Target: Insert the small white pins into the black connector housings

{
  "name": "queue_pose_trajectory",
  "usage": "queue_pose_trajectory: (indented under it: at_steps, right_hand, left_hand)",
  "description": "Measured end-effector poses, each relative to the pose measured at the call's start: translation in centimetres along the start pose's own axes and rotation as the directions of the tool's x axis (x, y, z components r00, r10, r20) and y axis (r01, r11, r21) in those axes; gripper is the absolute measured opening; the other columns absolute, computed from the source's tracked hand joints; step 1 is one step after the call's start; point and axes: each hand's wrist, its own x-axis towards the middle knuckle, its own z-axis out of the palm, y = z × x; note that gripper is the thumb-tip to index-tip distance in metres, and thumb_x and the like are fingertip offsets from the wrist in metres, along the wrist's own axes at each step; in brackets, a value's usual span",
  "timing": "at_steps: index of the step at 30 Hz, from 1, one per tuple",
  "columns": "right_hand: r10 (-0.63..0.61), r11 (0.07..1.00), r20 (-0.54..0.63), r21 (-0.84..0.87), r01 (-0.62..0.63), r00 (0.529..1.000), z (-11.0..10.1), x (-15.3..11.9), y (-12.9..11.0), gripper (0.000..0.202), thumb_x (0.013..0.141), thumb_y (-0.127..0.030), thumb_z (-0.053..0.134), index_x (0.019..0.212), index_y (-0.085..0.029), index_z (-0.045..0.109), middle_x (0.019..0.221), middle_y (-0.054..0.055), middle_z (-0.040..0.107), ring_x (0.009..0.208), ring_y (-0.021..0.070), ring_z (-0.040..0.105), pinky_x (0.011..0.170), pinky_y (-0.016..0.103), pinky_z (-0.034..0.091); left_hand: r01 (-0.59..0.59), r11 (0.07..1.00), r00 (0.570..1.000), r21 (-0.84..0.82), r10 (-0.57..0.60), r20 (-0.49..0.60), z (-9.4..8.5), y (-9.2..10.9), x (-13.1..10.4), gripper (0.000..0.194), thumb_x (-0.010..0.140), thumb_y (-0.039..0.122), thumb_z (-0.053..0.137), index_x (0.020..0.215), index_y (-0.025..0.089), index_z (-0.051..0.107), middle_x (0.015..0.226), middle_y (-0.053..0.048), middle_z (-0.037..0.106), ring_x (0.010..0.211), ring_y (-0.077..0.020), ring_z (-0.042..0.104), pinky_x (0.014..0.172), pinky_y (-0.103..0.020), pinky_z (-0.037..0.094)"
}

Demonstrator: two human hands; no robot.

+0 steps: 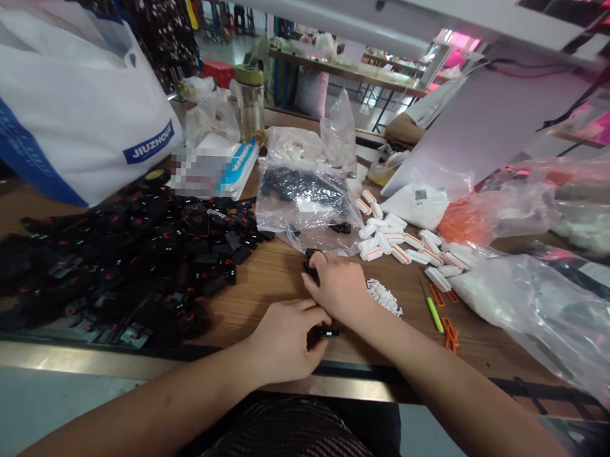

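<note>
My left hand (286,341) rests near the table's front edge, its fingers curled around a small black plastic part (329,332) whose end shows by the thumb. Just beyond it and crossing close over its fingertips, my right hand (340,286) is closed on another black plastic part (309,267), mostly covered by the fingers. To the left spreads a large heap of similar black parts (159,250) with red details. A small pile of tiny white pieces (384,296) lies right beside my right wrist.
White parts with orange strips (399,242) lie beyond the tiny pieces. A green-handled tool (435,316) and orange frames (450,335) are at right. Clear plastic bags (306,202) stand ahead; a bottle (249,103) and a large white bag (79,107) are behind the heap.
</note>
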Motion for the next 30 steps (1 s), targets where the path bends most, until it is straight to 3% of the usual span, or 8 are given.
queue_pose_trajectory:
  at_steps: [3, 7, 9, 13, 16, 19, 25, 30]
  right_hand:
    - [0.005, 0.999, 0.045, 0.051, -0.007, 0.999, 0.0, -0.1, 0.1, 0.012, 0.086, -0.025, 0.06, 0.094, -0.017, 0.063, 0.084, 0.008, 0.071, 0.069, 0.02, 0.063, 0.059, 0.03, 0.034]
    - [0.052, 0.93, -0.01, 0.366, -0.045, 0.999, -0.9, -1.3, 1.4, 0.01, 0.077, -0.019, 0.067, 0.082, -0.02, 0.058, 0.075, 0.001, 0.065, 0.062, 0.0139, 0.057, 0.059, 0.026, 0.038]
    - [0.086, 0.864, -0.111, 0.503, -0.018, 0.99, -1.1, -2.2, 1.5, 0.01, 0.078, -0.021, 0.067, 0.08, -0.02, 0.056, 0.075, -0.001, 0.062, 0.059, 0.0114, 0.055, 0.059, 0.025, 0.04]
    - [0.075, 0.869, -0.252, 0.492, 0.061, 0.965, -0.8, -4.1, 0.2, 0.01, 0.086, -0.026, 0.062, 0.079, -0.019, 0.06, 0.08, 0.002, 0.061, 0.064, 0.0129, 0.056, 0.06, 0.026, 0.042]
    - [0.011, 0.897, -0.266, 0.429, 0.108, 0.964, -0.4, -5.2, -0.2, 0.01, 0.088, -0.022, 0.059, 0.082, -0.017, 0.065, 0.085, 0.006, 0.066, 0.074, 0.0165, 0.061, 0.066, 0.028, 0.046]
    - [-0.028, 0.848, -0.256, 0.507, 0.158, 0.966, -0.8, -6.6, 2.5, 0.014, 0.091, -0.021, 0.057, 0.094, -0.018, 0.07, 0.096, 0.007, 0.071, 0.085, 0.0171, 0.065, 0.077, 0.03, 0.05]
    - [0.235, 0.844, 0.039, 0.488, -0.223, 0.971, -1.4, -10.6, 13.6, 0.022, 0.09, -0.029, 0.057, 0.088, -0.021, 0.078, 0.084, 0.004, 0.076, 0.074, 0.0192, 0.069, 0.069, 0.032, 0.053]
    - [0.26, 0.806, 0.155, 0.508, -0.303, 0.953, -0.1, -12.2, 16.4, 0.021, 0.087, -0.03, 0.059, 0.087, -0.021, 0.079, 0.087, 0.004, 0.077, 0.08, 0.0212, 0.07, 0.075, 0.033, 0.052]
  left_hand:
    - [0.015, 0.992, 0.999, -0.128, -0.02, -0.04, -0.6, -0.2, 0.1, 0.015, 0.074, 0.014, 0.064, 0.088, 0.019, 0.066, 0.085, -0.002, 0.066, 0.07, -0.0153, 0.059, 0.062, -0.026, 0.046]
    - [0.188, 0.902, 0.929, -0.39, -0.292, -0.229, -1.1, -1.1, 0.8, 0.008, 0.088, 0.024, 0.058, 0.086, 0.018, 0.063, 0.079, -0.001, 0.064, 0.069, -0.0144, 0.061, 0.056, -0.023, 0.047]
    - [0.233, 0.806, 0.892, -0.544, -0.4, -0.212, -0.9, -1.5, 1.3, 0.018, 0.091, 0.035, 0.057, 0.1, 0.019, 0.061, 0.088, -0.003, 0.067, 0.076, -0.0171, 0.065, 0.054, -0.023, 0.051]
    - [0.171, 0.725, 0.922, -0.667, -0.355, -0.151, -0.2, -1.5, 1.9, 0.041, 0.093, 0.044, 0.055, 0.127, 0.021, 0.058, 0.112, -0.007, 0.069, 0.09, -0.0213, 0.069, 0.06, -0.028, 0.06]
    - [0.142, 0.778, 0.927, -0.612, -0.322, -0.195, 0.1, -1.2, 1.9, 0.042, 0.093, 0.043, 0.054, 0.127, 0.02, 0.061, 0.12, -0.009, 0.068, 0.089, -0.0209, 0.07, 0.064, -0.029, 0.061]
    - [0.173, 0.864, 0.942, -0.473, -0.285, -0.176, -0.4, -1.1, 1.9, 0.044, 0.096, 0.038, 0.048, 0.136, 0.02, 0.054, 0.119, -0.01, 0.068, 0.081, -0.0187, 0.07, 0.059, -0.028, 0.059]
    - [0.146, 0.989, 0.988, 0.019, -0.146, -0.041, -2.6, -0.4, 2.9, 0.027, 0.093, 0.016, 0.051, 0.119, 0.02, 0.055, 0.103, -0.006, 0.072, 0.093, -0.0222, 0.069, 0.081, -0.037, 0.055]
    - [0.049, 0.987, 0.998, 0.152, -0.054, 0.035, -1.8, -1.0, 3.8, 0.02, 0.092, 0.01, 0.053, 0.106, 0.02, 0.064, 0.107, -0.005, 0.068, 0.097, -0.0214, 0.066, 0.09, -0.039, 0.051]
